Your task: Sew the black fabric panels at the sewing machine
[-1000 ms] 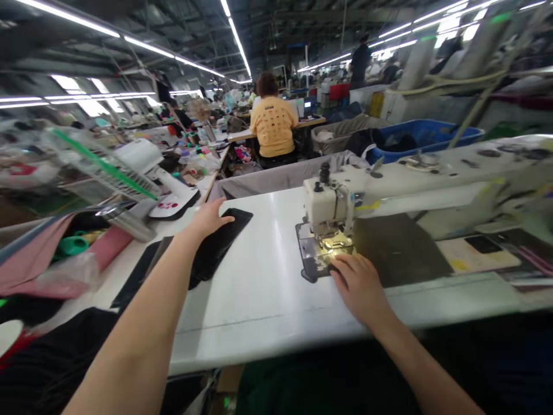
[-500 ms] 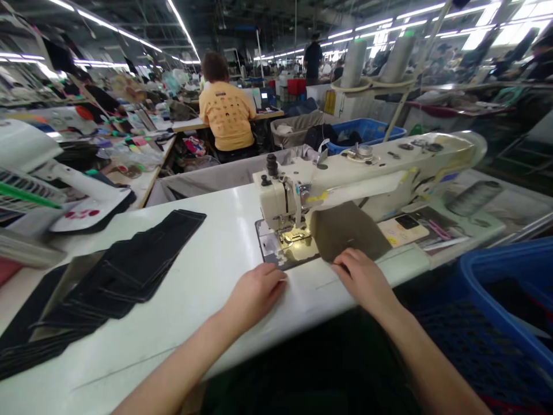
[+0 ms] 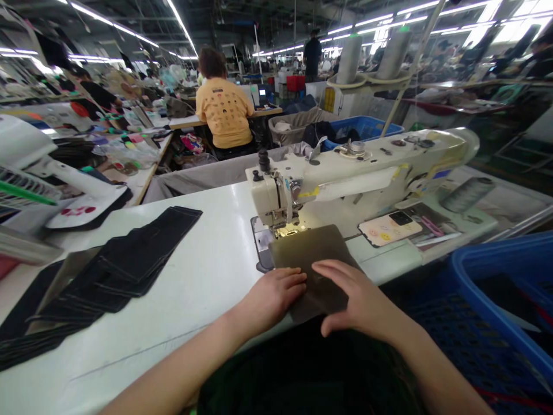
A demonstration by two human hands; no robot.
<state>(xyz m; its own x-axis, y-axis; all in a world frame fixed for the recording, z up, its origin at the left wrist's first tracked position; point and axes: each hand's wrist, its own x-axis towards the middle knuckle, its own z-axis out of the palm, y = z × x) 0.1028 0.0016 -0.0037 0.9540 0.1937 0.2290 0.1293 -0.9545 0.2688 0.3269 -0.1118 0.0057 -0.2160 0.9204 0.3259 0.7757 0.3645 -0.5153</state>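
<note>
An olive-brown fabric piece (image 3: 317, 245) lies flat on the table in front of the sewing machine (image 3: 345, 178), its far left corner close to the lit presser foot. My left hand (image 3: 276, 293) rests on the left part of the fabric, fingers laid together over it. Above the right side of the piece, my right hand (image 3: 358, 294) is open, thumb well apart from the fingers; whether its fingertips touch the cloth I cannot tell. The fabric's near edge hangs at the table's front edge, partly hidden by my hands.
Overlapping dark fabric pieces with pale stitching (image 3: 129, 259) lie on the left of the table. A phone (image 3: 389, 227) and a thread cone (image 3: 466, 193) are on the right. A blue basket (image 3: 464, 271) stands at the right front. Ahead, a person in a yellow shirt (image 3: 227, 112) sits facing away.
The fabric has moved left and nearer to me, out from beside the machine arm, uncovering the phone. My left hand has come onto it; my right hand has opened from its pinch on the edge.
</note>
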